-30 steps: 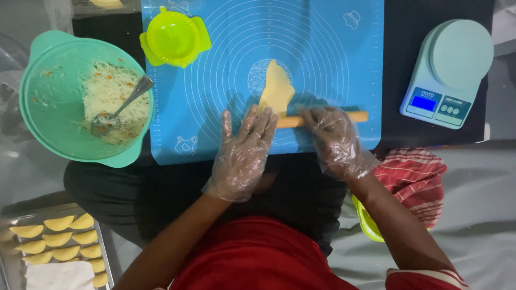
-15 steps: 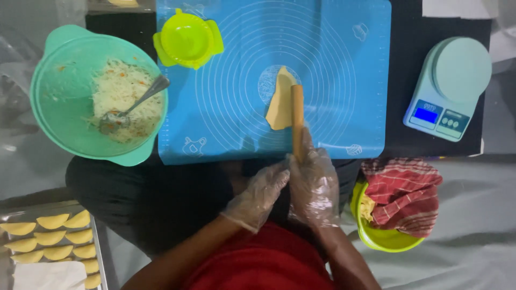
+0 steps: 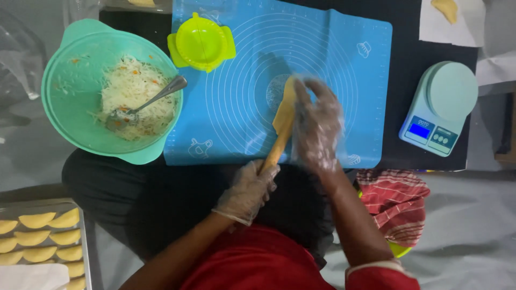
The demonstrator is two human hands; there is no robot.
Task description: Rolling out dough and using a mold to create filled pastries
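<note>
A blue silicone mat (image 3: 236, 102) lies on the dark table. A yellow piece of dough (image 3: 284, 110) rests on it near the centre. My right hand (image 3: 317, 126), in a clear plastic glove, lies flat over the dough with fingers spread and blurred. A wooden rolling pin (image 3: 277, 150) points diagonally from the dough toward me. My left hand (image 3: 248, 190), also gloved, is closed around its near end at the mat's front edge.
A teal bowl (image 3: 75, 129) of shredded filling with a metal spoon (image 3: 150, 99) stands at left. A yellow-green dumpling press (image 3: 200, 43) sits at the mat's far edge. A digital scale (image 3: 439, 107) is at right, a red checked cloth (image 3: 395, 201) below it. A tray (image 3: 85, 241) holds several folded dumplings (image 3: 37, 236).
The rolling pin lay crosswise under both palms, then turned lengthwise. Now my right hand has moved up onto the dough while the left holds the pin's near end.
</note>
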